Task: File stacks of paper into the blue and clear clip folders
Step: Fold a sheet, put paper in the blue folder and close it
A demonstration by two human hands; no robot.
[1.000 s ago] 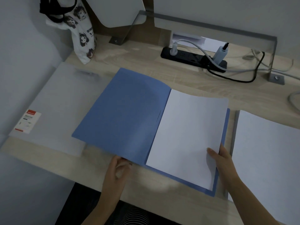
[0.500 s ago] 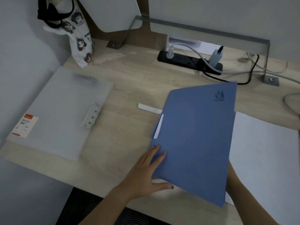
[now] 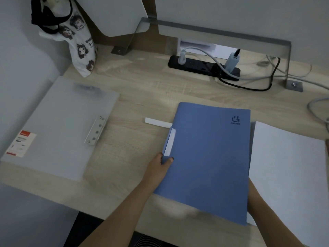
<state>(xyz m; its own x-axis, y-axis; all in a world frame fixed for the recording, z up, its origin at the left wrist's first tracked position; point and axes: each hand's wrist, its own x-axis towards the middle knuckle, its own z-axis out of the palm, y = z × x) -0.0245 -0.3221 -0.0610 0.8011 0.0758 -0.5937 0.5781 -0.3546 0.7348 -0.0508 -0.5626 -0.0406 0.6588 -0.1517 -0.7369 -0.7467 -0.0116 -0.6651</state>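
Lying left, the cloudy clear plastic clip folder (image 3: 58, 125) looks unfilled. L hand (image 3: 160, 169) pinches the flat blue card folder (image 3: 208, 157), shut, mid-way. R hand (image 3: 252, 193) is half hid under it: grip can't tell. White paper stack (image 3: 288, 166) at right isn't filed.

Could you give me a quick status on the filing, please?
Left hand pinches closed blue clip folder at spine edge. Right hand under its right edge, fingers hidden. White slide bar loose on desk by the spine.
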